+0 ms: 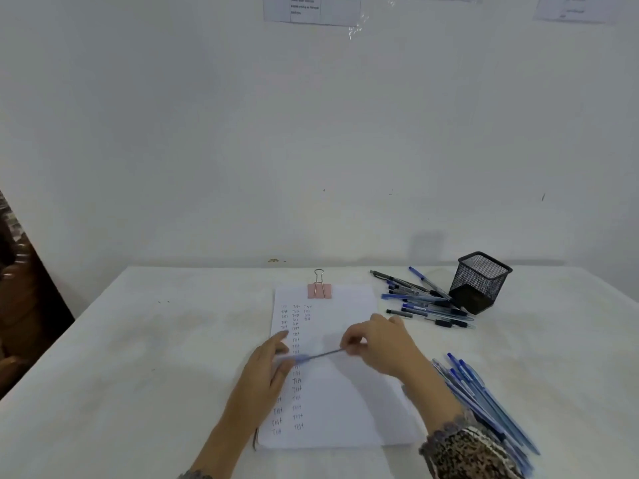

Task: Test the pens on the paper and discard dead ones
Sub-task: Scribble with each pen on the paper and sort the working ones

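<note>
A white paper pad (342,402) lies in the middle of the table, with columns of small "Test" marks down its left side. Above it, a blue pen (320,355) is held nearly level between both hands. My right hand (380,344) pinches the pen's right end. My left hand (273,364) holds the blurred blue left end, which looks like the cap. A heap of blue pens (484,395) lies near my right forearm. A second heap of blue and black pens (422,300) lies at the back right.
A black mesh pen holder (479,281) stands at the back right beside the far heap. A pink binder clip (319,288) clamps the pad's top edge. The white table (155,340) meets a white wall; its left edge drops off beside dark furniture.
</note>
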Available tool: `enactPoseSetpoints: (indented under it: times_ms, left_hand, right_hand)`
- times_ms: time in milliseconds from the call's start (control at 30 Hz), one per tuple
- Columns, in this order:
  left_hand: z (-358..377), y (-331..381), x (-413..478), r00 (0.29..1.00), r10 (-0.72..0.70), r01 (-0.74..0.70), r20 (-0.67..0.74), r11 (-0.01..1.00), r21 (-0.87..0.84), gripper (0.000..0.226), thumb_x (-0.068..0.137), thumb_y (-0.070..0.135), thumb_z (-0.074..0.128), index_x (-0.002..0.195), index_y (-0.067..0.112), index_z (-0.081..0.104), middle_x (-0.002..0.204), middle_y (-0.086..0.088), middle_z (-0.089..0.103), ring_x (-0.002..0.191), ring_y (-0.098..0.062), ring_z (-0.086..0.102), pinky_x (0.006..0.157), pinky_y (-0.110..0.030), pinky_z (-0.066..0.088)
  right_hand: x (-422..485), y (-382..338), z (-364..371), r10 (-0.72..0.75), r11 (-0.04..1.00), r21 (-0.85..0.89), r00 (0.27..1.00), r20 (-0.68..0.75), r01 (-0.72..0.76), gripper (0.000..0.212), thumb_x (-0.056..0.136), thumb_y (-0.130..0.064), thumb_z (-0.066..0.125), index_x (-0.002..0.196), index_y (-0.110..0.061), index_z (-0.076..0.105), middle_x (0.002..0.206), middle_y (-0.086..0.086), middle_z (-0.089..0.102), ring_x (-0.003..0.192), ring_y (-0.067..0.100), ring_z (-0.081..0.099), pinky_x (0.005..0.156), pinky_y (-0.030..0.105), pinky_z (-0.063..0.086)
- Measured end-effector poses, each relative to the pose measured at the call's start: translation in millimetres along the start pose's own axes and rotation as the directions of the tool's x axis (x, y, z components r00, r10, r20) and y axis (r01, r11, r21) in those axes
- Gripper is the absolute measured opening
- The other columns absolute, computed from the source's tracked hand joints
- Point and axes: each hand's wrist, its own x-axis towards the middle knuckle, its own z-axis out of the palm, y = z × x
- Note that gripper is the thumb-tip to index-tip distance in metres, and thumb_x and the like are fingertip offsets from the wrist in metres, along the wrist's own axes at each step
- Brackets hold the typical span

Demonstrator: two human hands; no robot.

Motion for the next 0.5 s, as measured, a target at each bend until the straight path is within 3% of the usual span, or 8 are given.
enactPoseSetpoints:
  times_ms: [33, 67, 100, 167, 233, 333, 400, 500]
  left_hand:
    - [1, -3, 0, 1.000, -0.018, 0.018, -0.002, 0.999, 0.045, 0.040, 0.095, 0.039, 0.041, 0.133, 0.036, 0.032, 0.122, 0.022, 0.050, 0.116, 0.000, 0.044, 0.102, -0.022, 0.035]
    - [3, -6, 0, 0.999, -0.033, 0.033, -0.002, 0.993, 0.112, 0.054, 0.093, 0.053, 0.032, 0.140, 0.028, 0.028, 0.134, 0.014, 0.043, 0.126, -0.007, 0.038, 0.108, -0.024, 0.028]
    - [4, -8, 1, 0.999, -0.049, 0.045, 0.017, 0.979, 0.199, 0.075, 0.086, 0.069, 0.016, 0.144, 0.022, 0.023, 0.143, 0.008, 0.035, 0.134, -0.011, 0.030, 0.111, -0.023, 0.020]
    - [7, -13, 3, 0.993, -0.073, 0.035, 0.093, 0.934, 0.355, 0.111, 0.064, 0.081, -0.019, 0.147, 0.017, 0.017, 0.153, 0.003, 0.020, 0.142, -0.013, 0.015, 0.113, -0.022, 0.006]
    - [8, -12, 4, 0.987, -0.087, 0.025, 0.135, 0.913, 0.407, 0.120, 0.056, 0.083, -0.026, 0.147, 0.017, 0.017, 0.155, 0.003, 0.014, 0.143, -0.012, 0.011, 0.112, -0.022, -0.001]
    - [7, -9, 4, 0.985, -0.106, 0.036, 0.138, 0.901, 0.433, 0.099, 0.066, 0.071, -0.009, 0.147, 0.021, 0.017, 0.156, 0.006, 0.010, 0.143, -0.009, 0.008, 0.110, -0.019, -0.005]
    - [7, -8, 4, 0.984, -0.114, 0.042, 0.137, 0.895, 0.444, 0.094, 0.067, 0.065, -0.009, 0.147, 0.023, 0.015, 0.156, 0.008, 0.008, 0.143, -0.007, 0.006, 0.110, -0.018, -0.006]
    - [7, -10, 5, 0.982, -0.122, 0.044, 0.143, 0.889, 0.455, 0.092, 0.068, 0.064, -0.010, 0.147, 0.024, 0.014, 0.156, 0.009, 0.006, 0.143, -0.007, 0.005, 0.110, -0.019, -0.006]
  right_hand:
    - [6, 1, -2, 0.056, 0.996, -0.067, 0.997, -0.055, -0.060, 0.019, 0.094, -0.025, 0.049, 0.100, -0.033, 0.065, 0.081, -0.020, 0.061, 0.092, 0.006, 0.043, 0.092, 0.032, 0.026]
    - [10, 2, -6, 0.140, 0.990, 0.031, 0.982, -0.123, -0.137, 0.023, 0.096, -0.023, 0.044, 0.098, -0.033, 0.064, 0.080, -0.019, 0.063, 0.093, 0.009, 0.045, 0.093, 0.035, 0.025]
    - [13, 2, -8, 0.237, 0.941, 0.287, 0.956, -0.174, -0.181, 0.024, 0.098, -0.022, 0.041, 0.094, -0.032, 0.063, 0.079, -0.017, 0.065, 0.091, 0.010, 0.048, 0.091, 0.036, 0.028]
    - [22, 0, -3, 0.366, 0.571, 0.816, 0.917, -0.158, -0.087, 0.017, 0.100, -0.021, 0.040, 0.093, -0.023, 0.055, 0.079, -0.011, 0.068, 0.082, 0.013, 0.052, 0.081, 0.028, 0.037]
    - [37, -6, 7, 0.356, 0.303, 0.953, 0.924, -0.136, 0.023, 0.009, 0.100, -0.016, 0.039, 0.093, -0.016, 0.044, 0.085, -0.004, 0.070, 0.072, 0.013, 0.050, 0.066, 0.022, 0.039]
    - [67, -17, 24, 0.356, -0.056, 0.997, 0.934, -0.038, 0.062, 0.022, 0.097, 0.002, 0.038, 0.081, -0.013, 0.039, 0.084, 0.013, 0.064, 0.054, 0.014, 0.051, 0.051, 0.021, 0.044]
    - [82, -20, 33, 0.356, -0.105, 0.993, 0.934, -0.014, 0.055, 0.025, 0.092, 0.011, 0.042, 0.076, -0.009, 0.042, 0.076, 0.015, 0.058, 0.049, 0.013, 0.056, 0.051, 0.020, 0.049]
    - [98, -22, 42, 0.346, 0.095, 0.993, 0.933, -0.101, 0.073, 0.020, 0.087, 0.008, 0.056, 0.080, -0.008, 0.047, 0.068, 0.009, 0.059, 0.048, 0.012, 0.059, 0.050, 0.019, 0.051]
